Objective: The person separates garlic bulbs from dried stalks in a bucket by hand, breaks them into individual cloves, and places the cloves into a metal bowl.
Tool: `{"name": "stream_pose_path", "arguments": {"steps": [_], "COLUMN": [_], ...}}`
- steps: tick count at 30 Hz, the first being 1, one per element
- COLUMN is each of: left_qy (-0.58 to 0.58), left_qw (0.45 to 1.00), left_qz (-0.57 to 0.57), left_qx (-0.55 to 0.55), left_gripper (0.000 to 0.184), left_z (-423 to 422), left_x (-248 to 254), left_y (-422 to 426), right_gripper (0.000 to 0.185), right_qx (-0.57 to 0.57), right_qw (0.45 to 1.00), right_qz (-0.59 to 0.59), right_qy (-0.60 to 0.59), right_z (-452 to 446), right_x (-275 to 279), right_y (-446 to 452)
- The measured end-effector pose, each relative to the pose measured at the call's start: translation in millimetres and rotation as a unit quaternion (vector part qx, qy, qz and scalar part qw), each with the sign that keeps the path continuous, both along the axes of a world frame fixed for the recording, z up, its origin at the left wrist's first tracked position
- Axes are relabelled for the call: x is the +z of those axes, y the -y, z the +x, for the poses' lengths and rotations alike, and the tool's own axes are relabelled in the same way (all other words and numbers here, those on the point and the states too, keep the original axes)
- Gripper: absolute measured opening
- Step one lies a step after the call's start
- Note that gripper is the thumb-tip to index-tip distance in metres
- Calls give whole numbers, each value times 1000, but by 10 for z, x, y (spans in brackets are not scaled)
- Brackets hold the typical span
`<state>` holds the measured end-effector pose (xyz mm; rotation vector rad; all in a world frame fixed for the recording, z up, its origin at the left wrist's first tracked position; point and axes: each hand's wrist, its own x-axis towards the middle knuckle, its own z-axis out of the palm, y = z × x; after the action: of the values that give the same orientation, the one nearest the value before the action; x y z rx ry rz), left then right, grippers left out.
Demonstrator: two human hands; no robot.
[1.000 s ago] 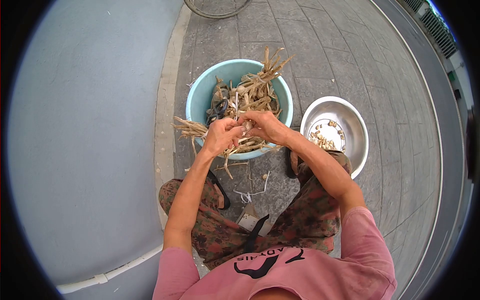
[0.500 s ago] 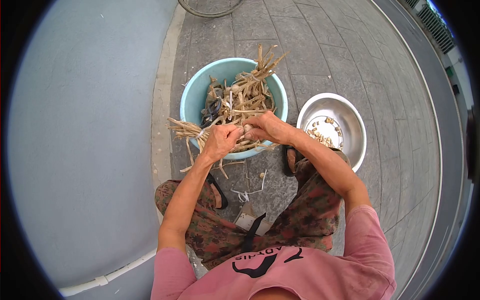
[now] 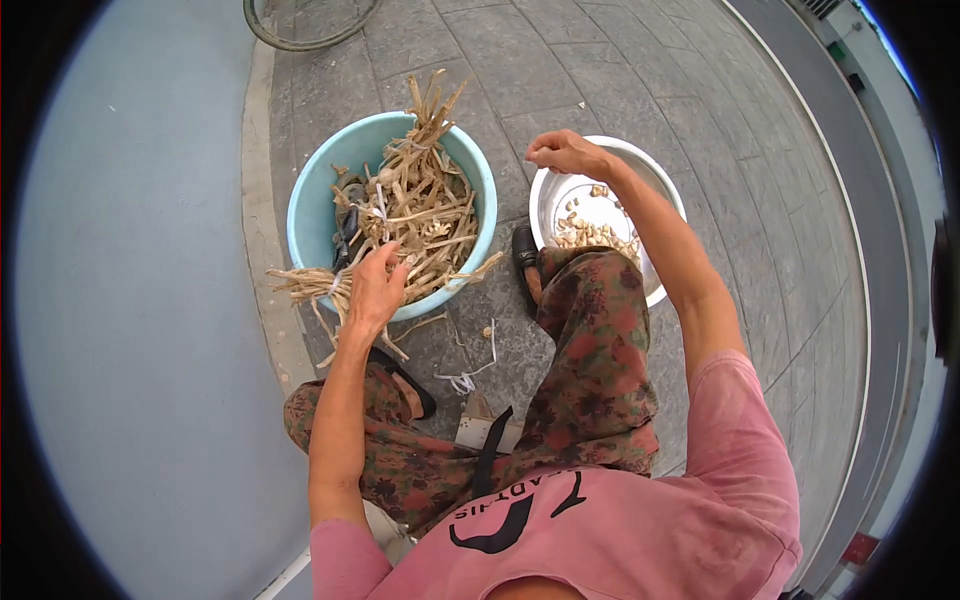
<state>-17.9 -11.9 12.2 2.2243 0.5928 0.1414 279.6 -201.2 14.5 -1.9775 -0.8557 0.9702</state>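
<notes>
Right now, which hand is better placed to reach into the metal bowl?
Probably the right hand: it hovers by the metal bowl's rim, while the left hand is at the blue tub.

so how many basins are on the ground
2: the blue tub, holding dried stalks, under the left hand; and the metal bowl, holding small pale pieces, near the right hand. The body could hide others.

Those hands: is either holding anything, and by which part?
It cannot be told: the left hand over the blue tub and the right hand by the metal bowl show no clear hold.
</notes>
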Motion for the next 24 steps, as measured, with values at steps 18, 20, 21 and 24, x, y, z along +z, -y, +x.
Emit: {"name": "stream_pose_path", "arguments": {"steps": [18, 20, 21, 24], "left_qy": [31, 20, 14, 0], "left_qw": [996, 996, 996, 995], "left_qz": [62, 68, 71, 91], "left_qx": [-58, -55, -53, -51], "left_gripper": [23, 24, 24, 19], "left_z": [45, 43, 37, 20], "left_x": [122, 105, 85, 74], "left_y": [78, 54, 35, 3], "right_gripper": [16, 13, 14, 10], "right_qx": [198, 265, 294, 258], "right_qw": [878, 835, 761, 734], "right_qz": [290, 99, 7, -128], "right_qy": [326, 472, 578, 614], "right_z": [-720, -822, -834, -912], "right_x": [154, -203, -403, -643], "right_y": [-1616, -2072, -2236, -2297]}}
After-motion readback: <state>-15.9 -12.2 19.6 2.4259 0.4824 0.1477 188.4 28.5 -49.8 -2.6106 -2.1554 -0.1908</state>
